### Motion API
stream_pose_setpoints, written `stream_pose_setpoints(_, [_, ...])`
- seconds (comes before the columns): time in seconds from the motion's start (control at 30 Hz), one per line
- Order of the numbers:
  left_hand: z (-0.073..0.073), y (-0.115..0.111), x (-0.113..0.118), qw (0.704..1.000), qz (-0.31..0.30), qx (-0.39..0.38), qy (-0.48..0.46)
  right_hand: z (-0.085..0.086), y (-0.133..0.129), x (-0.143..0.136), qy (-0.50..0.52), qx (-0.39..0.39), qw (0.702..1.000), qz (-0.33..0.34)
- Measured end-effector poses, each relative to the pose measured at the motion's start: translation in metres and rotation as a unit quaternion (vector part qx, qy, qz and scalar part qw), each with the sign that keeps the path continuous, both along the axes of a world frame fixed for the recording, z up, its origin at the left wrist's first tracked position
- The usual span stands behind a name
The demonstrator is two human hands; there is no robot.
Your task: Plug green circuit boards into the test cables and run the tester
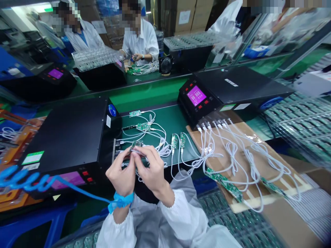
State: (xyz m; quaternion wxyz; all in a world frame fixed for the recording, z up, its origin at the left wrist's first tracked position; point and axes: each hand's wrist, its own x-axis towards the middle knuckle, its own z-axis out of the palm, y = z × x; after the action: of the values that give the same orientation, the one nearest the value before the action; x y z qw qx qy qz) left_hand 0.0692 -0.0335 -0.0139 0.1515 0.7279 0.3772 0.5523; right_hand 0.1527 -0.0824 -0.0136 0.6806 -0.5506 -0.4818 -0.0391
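Observation:
Both hands meet at the near side of the green bench mat. My left hand, with a blue wrist strap, is closed, its fingertips pinched at a small green circuit board. My right hand is closed too, its thumb and fingers pressed to the same board's near end. The fingers cover that end, so any plug there is hidden. Beyond them lie a cabled board and another board. Two upright-lying boards with white cables rest to the right.
A black tester stands left, another black tester with a lit screen at back right. White cables and boards lie on cardboard. A blue coiled cord crosses left. Trays of boards stand right. Co-workers sit opposite.

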Motion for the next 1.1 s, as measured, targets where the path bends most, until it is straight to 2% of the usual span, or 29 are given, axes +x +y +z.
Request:
stream_pose_setpoints(0.07, [0.0,0.0,0.0,1.0,-0.005,-0.009,-0.003,0.0,0.001,0.0,-0.003,0.003,1.0,0.0])
stream_pose_setpoints(0.23, [0.002,-0.004,-0.002,1.0,-0.012,0.024,0.001,0.001,0.001,-0.001,-0.031,0.0,0.999,-0.006])
stream_pose_setpoints(0.43, [0.002,0.0,-0.001,1.0,-0.019,0.017,-0.006,0.001,0.003,0.002,-0.045,-0.014,0.998,0.032])
stream_pose_setpoints(0.53, [0.008,0.004,-0.004,0.999,-0.022,-0.006,0.024,0.0,0.009,0.003,-0.029,-0.015,0.998,0.049])
stream_pose_setpoints(0.63, [0.022,-0.008,-0.018,0.996,-0.025,-0.029,0.078,-0.003,0.02,0.004,-0.002,-0.029,0.997,0.065])
stream_pose_setpoints(0.7, [0.029,-0.026,-0.032,0.996,0.0,-0.033,0.086,-0.006,0.031,0.005,-0.008,-0.065,0.996,0.063])
stream_pose_setpoints(0.77, [0.032,-0.044,-0.047,0.995,0.068,-0.042,0.065,-0.012,0.043,0.005,-0.039,-0.124,0.99,0.055])
stream_pose_setpoints(0.87, [0.024,-0.063,-0.064,0.984,0.147,-0.086,0.057,-0.02,0.058,0.003,-0.091,-0.2,0.974,0.044])
stream_pose_setpoints(1.0, [0.012,-0.065,-0.071,0.968,0.147,-0.176,0.102,-0.028,0.068,0.0,-0.138,-0.241,0.96,0.038])
stream_pose_setpoints(1.1, [0.013,-0.062,-0.069,0.966,0.132,-0.213,0.061,-0.03,0.071,-0.001,-0.171,-0.269,0.947,0.031])
